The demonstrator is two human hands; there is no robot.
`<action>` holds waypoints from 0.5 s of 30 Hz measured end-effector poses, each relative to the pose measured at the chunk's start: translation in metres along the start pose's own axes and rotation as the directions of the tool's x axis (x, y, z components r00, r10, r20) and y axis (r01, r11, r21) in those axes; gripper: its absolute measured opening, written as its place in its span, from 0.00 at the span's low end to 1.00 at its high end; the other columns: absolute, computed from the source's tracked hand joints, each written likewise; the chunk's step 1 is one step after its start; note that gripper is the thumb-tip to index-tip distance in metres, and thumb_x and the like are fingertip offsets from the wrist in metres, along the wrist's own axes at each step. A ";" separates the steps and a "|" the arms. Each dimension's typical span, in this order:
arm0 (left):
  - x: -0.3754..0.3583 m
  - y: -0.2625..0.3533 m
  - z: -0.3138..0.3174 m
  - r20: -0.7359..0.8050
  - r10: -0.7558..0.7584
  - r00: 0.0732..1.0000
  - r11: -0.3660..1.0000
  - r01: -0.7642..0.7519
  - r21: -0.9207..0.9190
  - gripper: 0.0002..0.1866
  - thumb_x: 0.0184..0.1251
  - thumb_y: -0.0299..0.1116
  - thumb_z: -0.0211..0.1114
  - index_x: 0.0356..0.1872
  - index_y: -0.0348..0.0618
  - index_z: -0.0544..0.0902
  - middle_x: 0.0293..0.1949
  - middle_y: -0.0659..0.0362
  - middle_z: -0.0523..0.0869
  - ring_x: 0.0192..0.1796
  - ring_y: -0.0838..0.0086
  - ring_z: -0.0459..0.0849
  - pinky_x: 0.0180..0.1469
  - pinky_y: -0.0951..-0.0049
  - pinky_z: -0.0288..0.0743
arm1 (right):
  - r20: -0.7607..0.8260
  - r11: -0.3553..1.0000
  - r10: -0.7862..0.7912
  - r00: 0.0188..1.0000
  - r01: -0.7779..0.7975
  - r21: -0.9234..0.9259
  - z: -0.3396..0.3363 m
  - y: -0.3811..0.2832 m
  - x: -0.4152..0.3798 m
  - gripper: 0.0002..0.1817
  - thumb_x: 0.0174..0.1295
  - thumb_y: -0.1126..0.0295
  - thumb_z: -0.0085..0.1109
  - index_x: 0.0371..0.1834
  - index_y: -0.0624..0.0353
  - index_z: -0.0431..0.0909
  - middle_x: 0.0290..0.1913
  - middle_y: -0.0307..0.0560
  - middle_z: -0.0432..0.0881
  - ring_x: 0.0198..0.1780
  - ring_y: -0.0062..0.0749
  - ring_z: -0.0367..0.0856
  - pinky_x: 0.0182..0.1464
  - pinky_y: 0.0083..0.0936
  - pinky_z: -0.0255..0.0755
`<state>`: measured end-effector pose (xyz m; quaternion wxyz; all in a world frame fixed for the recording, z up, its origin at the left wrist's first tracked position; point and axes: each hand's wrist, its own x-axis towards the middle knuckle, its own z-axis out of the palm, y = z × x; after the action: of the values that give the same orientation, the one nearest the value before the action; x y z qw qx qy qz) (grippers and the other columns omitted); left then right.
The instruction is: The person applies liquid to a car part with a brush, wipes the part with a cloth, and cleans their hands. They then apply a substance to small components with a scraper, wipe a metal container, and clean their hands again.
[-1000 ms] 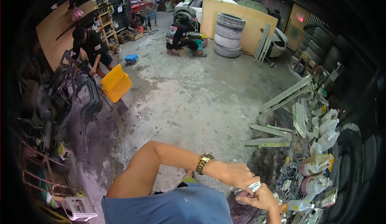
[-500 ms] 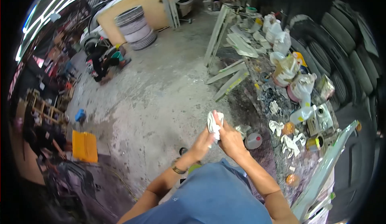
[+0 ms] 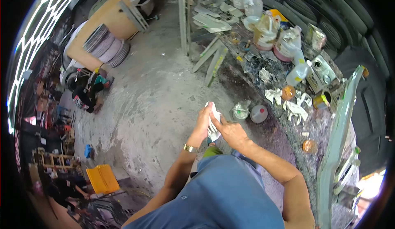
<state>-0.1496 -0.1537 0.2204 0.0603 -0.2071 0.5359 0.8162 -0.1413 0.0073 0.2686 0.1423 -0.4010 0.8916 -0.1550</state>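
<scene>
Standing over a stained concrete floor [image 3: 164, 93], the person presses both hands together around a crumpled white cloth [image 3: 212, 122] held in front of the chest. The left hand [image 3: 203, 120] lies flat against the cloth's near side, fingers pointing up, a gold watch [image 3: 190, 148] on its wrist; the right hand [image 3: 231, 132] grips the cloth from the other side, thumb across it. Just beyond the hands on the floor sit a round tin [image 3: 240, 111] and a pale lid [image 3: 259, 114]. Farther right, crumpled rags [image 3: 294, 109], plastic jugs [image 3: 297, 70] and a long pale panel [image 3: 339, 134] crowd the messy floor.
</scene>
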 end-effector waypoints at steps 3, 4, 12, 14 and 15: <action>0.027 0.004 -0.015 0.118 -0.174 0.978 0.981 0.182 -0.064 0.19 0.71 0.51 0.54 0.38 0.45 0.76 0.35 0.60 0.82 0.36 0.75 0.81 0.40 0.73 0.77 | -0.326 0.947 -0.098 0.940 -0.013 -0.322 0.002 0.007 -0.012 0.40 0.59 0.69 0.56 0.74 0.42 0.49 0.71 0.58 0.57 0.61 0.50 0.72 0.58 0.44 0.69; 0.033 0.010 -0.023 0.166 -0.110 0.980 0.990 0.122 -0.068 0.25 0.71 0.55 0.50 0.46 0.42 0.77 0.42 0.55 0.84 0.43 0.71 0.83 0.47 0.68 0.77 | -0.283 0.957 0.009 0.959 -0.090 -0.275 0.001 0.005 -0.015 0.36 0.61 0.64 0.55 0.73 0.37 0.54 0.75 0.50 0.47 0.71 0.49 0.56 0.68 0.47 0.56; 0.035 0.054 -0.013 0.546 -0.222 0.808 0.973 0.216 0.077 0.33 0.75 0.55 0.40 0.64 0.35 0.67 0.60 0.50 0.75 0.62 0.67 0.74 0.63 0.66 0.68 | -0.314 0.910 0.235 0.920 -0.322 -0.261 -0.010 -0.007 -0.031 0.28 0.58 0.69 0.51 0.65 0.49 0.68 0.77 0.49 0.43 0.75 0.50 0.47 0.73 0.48 0.47; 0.035 0.048 -0.002 0.608 -0.245 0.755 0.969 0.178 0.171 0.29 0.76 0.49 0.44 0.66 0.34 0.64 0.64 0.53 0.71 0.64 0.70 0.70 0.66 0.69 0.63 | -0.348 0.894 0.274 0.897 -0.371 -0.253 -0.011 -0.010 -0.029 0.24 0.58 0.69 0.51 0.61 0.51 0.72 0.75 0.49 0.48 0.75 0.50 0.47 0.73 0.49 0.46; 0.034 0.049 0.008 0.626 -0.260 0.735 0.966 0.186 0.182 0.29 0.76 0.49 0.44 0.66 0.34 0.64 0.64 0.53 0.71 0.64 0.70 0.70 0.66 0.69 0.63 | -0.373 0.887 0.286 0.883 -0.391 -0.246 -0.011 -0.011 -0.029 0.20 0.58 0.69 0.50 0.56 0.54 0.76 0.74 0.49 0.53 0.75 0.50 0.47 0.73 0.49 0.45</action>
<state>-0.1984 -0.1712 0.2505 0.3490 0.0267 0.4966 0.7943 -0.1197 0.0239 0.2870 -0.0477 -0.2232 0.9724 -0.0480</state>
